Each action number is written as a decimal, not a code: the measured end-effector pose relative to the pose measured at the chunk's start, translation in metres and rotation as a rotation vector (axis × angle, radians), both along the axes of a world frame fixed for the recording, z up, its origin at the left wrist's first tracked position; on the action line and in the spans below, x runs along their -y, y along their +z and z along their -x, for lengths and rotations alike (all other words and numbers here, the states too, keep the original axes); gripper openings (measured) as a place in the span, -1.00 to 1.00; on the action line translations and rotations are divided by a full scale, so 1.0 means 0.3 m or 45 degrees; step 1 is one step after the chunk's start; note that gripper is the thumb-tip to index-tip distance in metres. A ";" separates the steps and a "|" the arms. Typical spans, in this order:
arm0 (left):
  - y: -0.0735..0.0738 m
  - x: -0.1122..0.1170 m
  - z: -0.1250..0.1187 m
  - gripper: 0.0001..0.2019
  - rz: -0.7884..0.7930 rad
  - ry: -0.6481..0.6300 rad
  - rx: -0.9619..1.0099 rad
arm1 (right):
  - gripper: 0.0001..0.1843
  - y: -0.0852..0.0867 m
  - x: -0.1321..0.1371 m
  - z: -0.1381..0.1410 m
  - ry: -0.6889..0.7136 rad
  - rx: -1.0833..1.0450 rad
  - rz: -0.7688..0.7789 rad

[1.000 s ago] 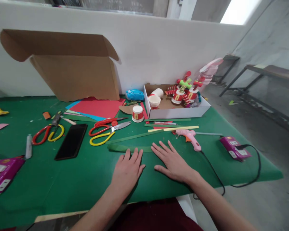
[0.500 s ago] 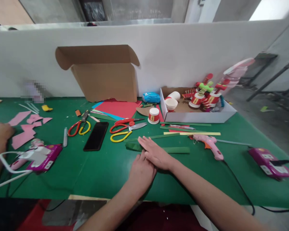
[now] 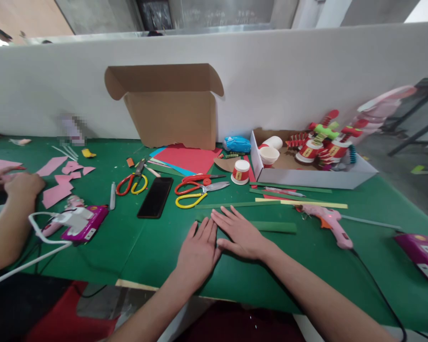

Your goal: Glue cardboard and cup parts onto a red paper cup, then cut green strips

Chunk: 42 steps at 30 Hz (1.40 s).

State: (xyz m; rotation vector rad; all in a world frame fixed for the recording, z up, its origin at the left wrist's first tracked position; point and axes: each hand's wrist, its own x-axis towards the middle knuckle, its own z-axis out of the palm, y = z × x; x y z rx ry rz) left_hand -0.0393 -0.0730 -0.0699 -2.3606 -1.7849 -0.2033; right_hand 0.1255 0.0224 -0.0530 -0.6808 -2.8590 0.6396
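Note:
Side by side, both hands lie flat over a green paper strip point(image 3: 278, 227) on the green tabletop. My left hand point(image 3: 199, 249) has its fingers stretched out and covers the strip's left part. My right hand point(image 3: 240, 232) rests beside it with fingers extended, its fingertips close to the left ones. The strip's right end sticks out past my right hand, and a bit of its left end shows above my left fingers. Just beyond the fingertips runs a thinner green strip point(image 3: 238, 205). Scissors with red and yellow handles point(image 3: 199, 194) lie past that.
A pink glue gun point(image 3: 328, 218) with a cord lies on the right, near a purple power strip point(image 3: 423, 259). A phone point(image 3: 156, 197), a paper cup point(image 3: 240, 172) and a white box point(image 3: 314, 178) of crafts stand behind. At left, another person's hands point(image 3: 23, 187) handle pink paper.
My left hand has uncurled and flattened, and my right hand has shifted off it to lie alongside. The view has turned a little left.

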 end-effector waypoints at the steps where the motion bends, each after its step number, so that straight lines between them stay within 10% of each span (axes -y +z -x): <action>1: -0.002 0.004 0.004 -0.53 -0.017 0.013 -0.009 | -0.22 0.000 0.000 0.000 0.002 0.009 -0.001; 18: 0.079 0.009 0.117 -0.58 -0.046 0.344 0.004 | -0.28 0.014 0.011 0.006 -0.004 0.078 -0.043; 23: 0.058 -0.015 0.075 -0.49 0.056 0.012 0.242 | -0.27 0.012 0.016 0.008 0.001 0.069 -0.088; 42: -0.001 0.002 0.031 -0.53 -0.169 -0.052 0.030 | -0.19 0.033 0.011 -0.278 -0.027 0.228 0.001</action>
